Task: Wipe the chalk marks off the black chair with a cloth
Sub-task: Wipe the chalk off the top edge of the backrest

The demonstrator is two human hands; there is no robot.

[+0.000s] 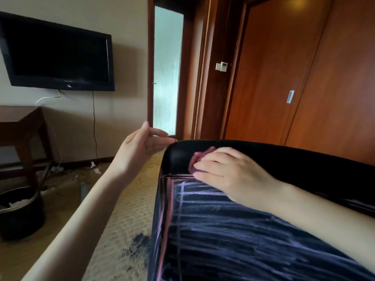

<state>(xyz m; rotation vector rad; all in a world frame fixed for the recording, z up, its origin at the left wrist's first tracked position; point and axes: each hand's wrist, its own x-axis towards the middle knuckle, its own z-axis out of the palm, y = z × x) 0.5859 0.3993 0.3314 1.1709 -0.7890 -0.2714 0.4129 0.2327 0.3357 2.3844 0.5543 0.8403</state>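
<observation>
Right hand [229, 175] flat on a maroon cloth [199, 159], fingers straight, pressing it to the black chair [253, 153] backrest near the top-left corner. Left hand [145, 141] fingers relaxed, extended, tips at the chair's corner edge (contact unclear). Purple and pink chalk marks [213, 226] cover the panel below. Wall TV [58, 55] logo unreadable.

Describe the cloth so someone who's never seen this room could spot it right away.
Find the black chair scribbled with chalk marks in the lower right. At its far left corner the right hand lies flat, and the cloth peeks out beneath the fingers. It is the only dusky pink, crumpled thing against the black.
</observation>
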